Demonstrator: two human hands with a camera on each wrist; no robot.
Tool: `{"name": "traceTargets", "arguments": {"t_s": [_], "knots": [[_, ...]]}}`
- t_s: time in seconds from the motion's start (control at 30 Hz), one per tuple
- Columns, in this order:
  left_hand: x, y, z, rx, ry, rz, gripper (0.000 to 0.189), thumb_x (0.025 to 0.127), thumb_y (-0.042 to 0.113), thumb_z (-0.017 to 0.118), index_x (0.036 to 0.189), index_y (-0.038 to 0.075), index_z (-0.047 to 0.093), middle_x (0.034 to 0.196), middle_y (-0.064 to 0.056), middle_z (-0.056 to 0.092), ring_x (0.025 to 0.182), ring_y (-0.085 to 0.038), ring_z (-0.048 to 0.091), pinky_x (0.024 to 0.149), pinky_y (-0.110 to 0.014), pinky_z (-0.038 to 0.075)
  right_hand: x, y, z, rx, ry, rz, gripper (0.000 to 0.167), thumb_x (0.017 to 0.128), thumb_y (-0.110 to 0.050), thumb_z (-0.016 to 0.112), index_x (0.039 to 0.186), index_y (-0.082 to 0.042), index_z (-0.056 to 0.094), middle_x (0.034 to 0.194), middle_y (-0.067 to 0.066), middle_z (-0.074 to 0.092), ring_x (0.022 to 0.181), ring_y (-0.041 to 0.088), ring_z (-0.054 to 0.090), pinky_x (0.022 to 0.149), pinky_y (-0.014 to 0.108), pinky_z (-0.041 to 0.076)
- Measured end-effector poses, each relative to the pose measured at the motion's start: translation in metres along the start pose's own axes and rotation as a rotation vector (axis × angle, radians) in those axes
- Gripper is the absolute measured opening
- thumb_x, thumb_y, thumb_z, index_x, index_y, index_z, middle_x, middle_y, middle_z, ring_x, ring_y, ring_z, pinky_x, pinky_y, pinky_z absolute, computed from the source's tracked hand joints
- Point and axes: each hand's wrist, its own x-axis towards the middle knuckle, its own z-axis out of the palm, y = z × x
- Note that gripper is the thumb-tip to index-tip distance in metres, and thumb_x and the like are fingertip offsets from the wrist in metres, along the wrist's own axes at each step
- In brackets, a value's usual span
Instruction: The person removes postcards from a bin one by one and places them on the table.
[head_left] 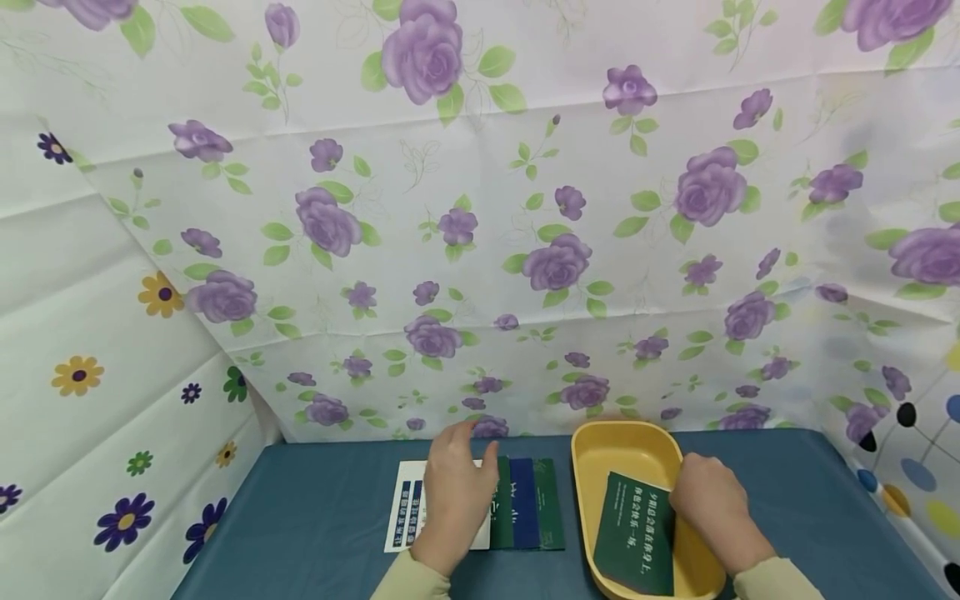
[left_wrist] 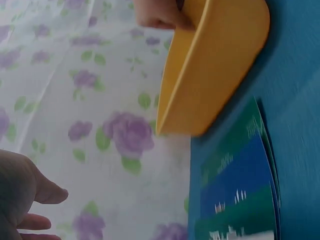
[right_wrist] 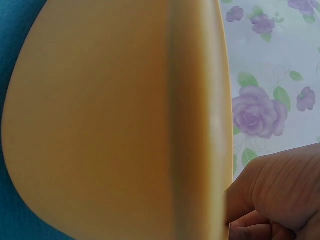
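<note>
My left hand (head_left: 459, 483) hovers over an overlapping row of printed cards on the table, thumb apart from the fingers, holding nothing. The row has a white card (head_left: 405, 500), green cards (head_left: 550, 504) and a blue card (head_left: 525, 504). In the left wrist view, that hand (left_wrist: 22, 200) is apart from the cards. My right hand (head_left: 708, 504), fingers curled, is at the right side of a yellow basin (head_left: 626, 437). It pinches the upper right edge of a dark green card (head_left: 633, 533) with white lettering inside. The basin wall (right_wrist: 110, 125) hides its fingertips in the right wrist view.
A blue-green cloth (head_left: 315, 508) covers the table. Behind it hangs a white sheet with purple flowers (head_left: 558, 262), and a daisy-patterned sheet (head_left: 78, 375) closes the left side. The basin stands just right of the card row.
</note>
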Motion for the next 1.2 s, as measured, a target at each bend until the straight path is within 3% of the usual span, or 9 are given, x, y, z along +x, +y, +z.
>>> {"name": "traceTargets", "arguments": {"t_s": [0.23, 0.4, 0.6, 0.93, 1.2], "knots": [[-0.008, 0.031, 0.015, -0.044, -0.069, 0.106, 0.045, 0.081, 0.03, 0.072, 0.118, 0.008, 0.06, 0.114, -0.009, 0.062, 0.108, -0.023, 0.059, 0.083, -0.037, 0.053, -0.002, -0.001, -0.001, -0.003, -0.011, 0.001, 0.011, 0.076, -0.005, 0.062, 0.081, 0.005, 0.062, 0.069, 0.014, 0.061, 0.059, 0.026, 0.059, 0.048, 0.04, 0.045], [-0.016, 0.049, 0.026, -0.056, -0.164, 0.166, 0.052, 0.083, 0.033, 0.07, 0.125, 0.006, 0.056, 0.118, -0.01, 0.061, 0.113, -0.023, 0.056, 0.089, -0.036, 0.051, -0.002, 0.0, 0.001, -0.005, -0.009, 0.006, 0.009, 0.076, -0.004, 0.061, 0.079, 0.004, 0.061, 0.068, 0.013, 0.061, 0.059, 0.025, 0.058, 0.048, 0.04, 0.044], [-0.027, 0.067, 0.045, -0.079, -0.284, 0.206, 0.057, 0.085, 0.036, 0.068, 0.131, 0.009, 0.051, 0.12, -0.009, 0.06, 0.111, -0.021, 0.058, 0.085, -0.034, 0.052, 0.0, 0.001, 0.002, -0.006, 0.0, 0.011, 0.01, 0.075, -0.005, 0.061, 0.079, 0.004, 0.061, 0.068, 0.013, 0.061, 0.059, 0.025, 0.058, 0.048, 0.041, 0.044], [-0.044, 0.092, 0.07, -0.046, -0.507, 0.19, 0.065, 0.084, 0.04, 0.067, 0.136, 0.009, 0.044, 0.123, -0.006, 0.057, 0.111, -0.016, 0.056, 0.086, -0.031, 0.052, 0.0, -0.001, 0.0, -0.003, 0.004, 0.012, 0.008, 0.075, -0.005, 0.061, 0.078, 0.003, 0.061, 0.067, 0.012, 0.06, 0.059, 0.024, 0.058, 0.047, 0.04, 0.044], [-0.051, 0.1, 0.089, -0.035, -0.711, 0.088, 0.063, 0.082, 0.043, 0.068, 0.133, 0.012, 0.046, 0.115, -0.001, 0.06, 0.103, -0.01, 0.058, 0.082, -0.028, 0.052, 0.0, -0.001, 0.0, -0.007, 0.011, 0.002, 0.01, 0.074, -0.005, 0.062, 0.078, 0.004, 0.062, 0.068, 0.013, 0.062, 0.06, 0.027, 0.06, 0.048, 0.041, 0.044]]}}
